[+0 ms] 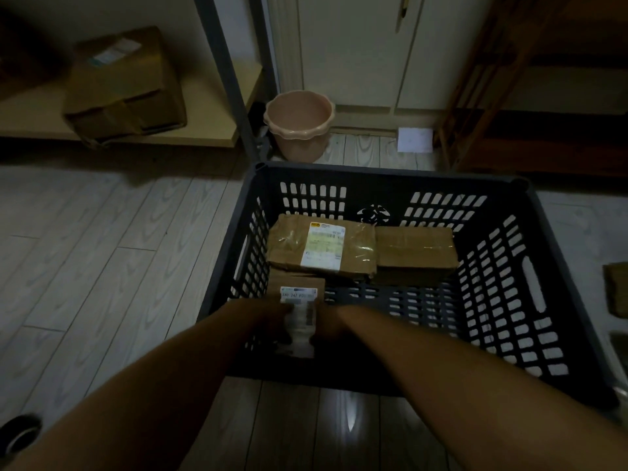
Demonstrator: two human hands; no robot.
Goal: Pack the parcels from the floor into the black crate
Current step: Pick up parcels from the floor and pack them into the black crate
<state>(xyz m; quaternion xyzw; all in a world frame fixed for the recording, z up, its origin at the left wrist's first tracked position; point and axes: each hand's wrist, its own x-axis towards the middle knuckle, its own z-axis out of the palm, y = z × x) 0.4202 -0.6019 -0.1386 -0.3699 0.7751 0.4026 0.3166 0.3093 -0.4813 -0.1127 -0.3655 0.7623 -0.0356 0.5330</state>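
The black crate (503, 266) stands on the floor in front of me. Two brown parcels lie at its far side: a taped parcel with a white label (323, 248) on the left and a plain parcel (416, 253) on the right. Both my hands reach into the near left corner and hold a small brown parcel with a white label (300, 300) between them. My left hand (273, 322) grips its left side and my right hand (328, 326) grips its right side. The lower part of this parcel is hidden by my hands.
A pink bucket (299, 125) stands just behind the crate. A large cardboard box (125, 86) sits on a low wooden shelf (204, 130) at the left. Another brown parcel (616, 288) lies on the floor at the right edge. A wooden rack (509, 96) stands at the back right.
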